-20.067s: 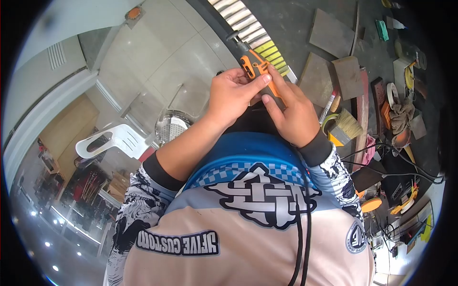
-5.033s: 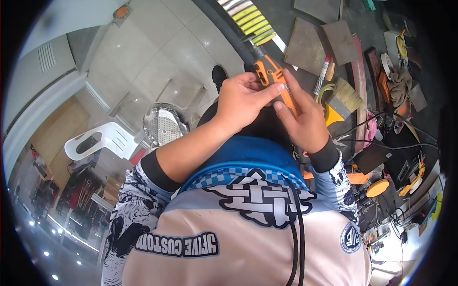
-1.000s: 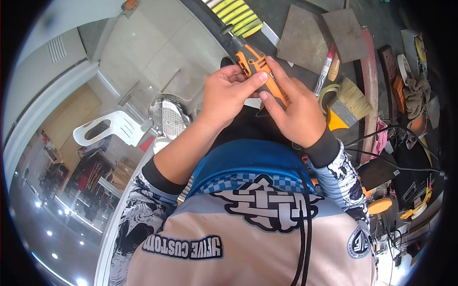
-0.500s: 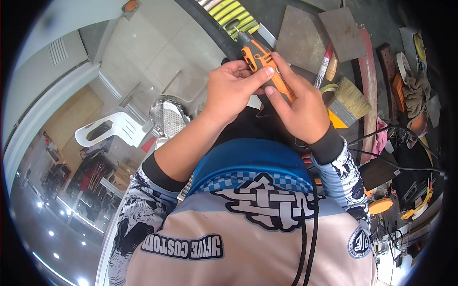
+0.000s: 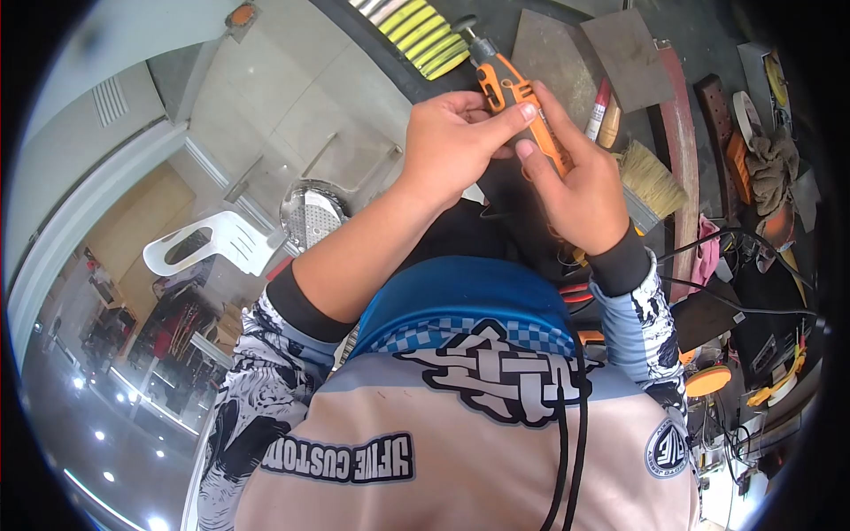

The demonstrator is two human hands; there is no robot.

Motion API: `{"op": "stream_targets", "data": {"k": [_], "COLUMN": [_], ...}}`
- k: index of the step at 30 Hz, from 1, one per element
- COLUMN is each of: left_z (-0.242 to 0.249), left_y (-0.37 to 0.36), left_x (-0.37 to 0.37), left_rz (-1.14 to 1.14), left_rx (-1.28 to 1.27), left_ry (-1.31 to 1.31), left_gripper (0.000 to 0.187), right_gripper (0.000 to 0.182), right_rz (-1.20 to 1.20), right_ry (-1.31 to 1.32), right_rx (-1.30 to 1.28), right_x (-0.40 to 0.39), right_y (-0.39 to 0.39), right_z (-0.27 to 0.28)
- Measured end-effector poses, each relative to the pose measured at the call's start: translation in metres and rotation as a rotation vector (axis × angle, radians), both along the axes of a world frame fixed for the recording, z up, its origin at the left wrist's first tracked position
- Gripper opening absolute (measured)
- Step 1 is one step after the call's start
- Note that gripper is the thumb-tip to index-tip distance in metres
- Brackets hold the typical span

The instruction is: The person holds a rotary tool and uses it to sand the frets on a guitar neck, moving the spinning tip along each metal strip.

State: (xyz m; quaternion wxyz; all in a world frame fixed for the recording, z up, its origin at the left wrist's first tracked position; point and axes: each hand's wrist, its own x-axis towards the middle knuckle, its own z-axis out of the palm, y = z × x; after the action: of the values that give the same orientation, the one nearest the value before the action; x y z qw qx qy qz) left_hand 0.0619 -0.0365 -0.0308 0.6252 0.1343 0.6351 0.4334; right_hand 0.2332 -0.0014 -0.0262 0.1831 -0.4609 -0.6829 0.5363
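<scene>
An orange and black rotary tool [image 5: 506, 86] is held in both hands at the top middle of the head view, its metal tip with a small dark round bit pointing up and left. My left hand [image 5: 460, 143] is closed on its side, thumb pressed on the body and fingers curled behind it. My right hand [image 5: 580, 181] grips the rear of the body, with thumb and fingers around it. Beyond the bit lies a yellow-and-black striped piece [image 5: 416, 34].
On the dark bench to the right are flat metal plates [image 5: 629, 59], a red-capped marker [image 5: 598, 111], a wide paint brush [image 5: 653, 177] and a reddish wooden strip [image 5: 680, 150]. Black cables [image 5: 726, 305] run at the right. A white plastic chair [image 5: 212, 245] stands at the left.
Both hands have moved a little up and to the right together with the rotary tool. My right hand now covers more of the paint brush's handle.
</scene>
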Motion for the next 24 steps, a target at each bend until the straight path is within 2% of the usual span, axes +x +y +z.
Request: {"op": "stream_targets", "data": {"k": [4,8,13,16,24], "left_z": [0.011,0.013,0.014,0.007,-0.006], "left_y": [0.002,-0.014,-0.053,-0.068,-0.069], "left_x": [0.005,0.009,0.007,0.004,-0.010], "left_rz": [-0.012,-0.057,0.013,0.151,0.193], "left_rx": [0.034,0.031,0.016,0.043,0.052], "left_ry": [-0.005,0.071,-0.029,-0.091,-0.105], "left_gripper": [0.039,0.038,0.031,0.027,0.031], "right_gripper": [0.061,0.064,0.069,0.069,0.066], "right_rz": [-0.031,0.008,0.095,0.135,0.170], "right_ry": [0.014,0.015,-0.031,-0.050,-0.167], "right_rx": [-0.028,0.096,0.132,0.125,0.148], "right_x": [0.005,0.011,0.010,0.003,-0.013], "right_y": [-0.002,-0.012,-0.034,-0.044,-0.044], "right_z": [0.005,0.013,0.016,0.011,0.008]}}
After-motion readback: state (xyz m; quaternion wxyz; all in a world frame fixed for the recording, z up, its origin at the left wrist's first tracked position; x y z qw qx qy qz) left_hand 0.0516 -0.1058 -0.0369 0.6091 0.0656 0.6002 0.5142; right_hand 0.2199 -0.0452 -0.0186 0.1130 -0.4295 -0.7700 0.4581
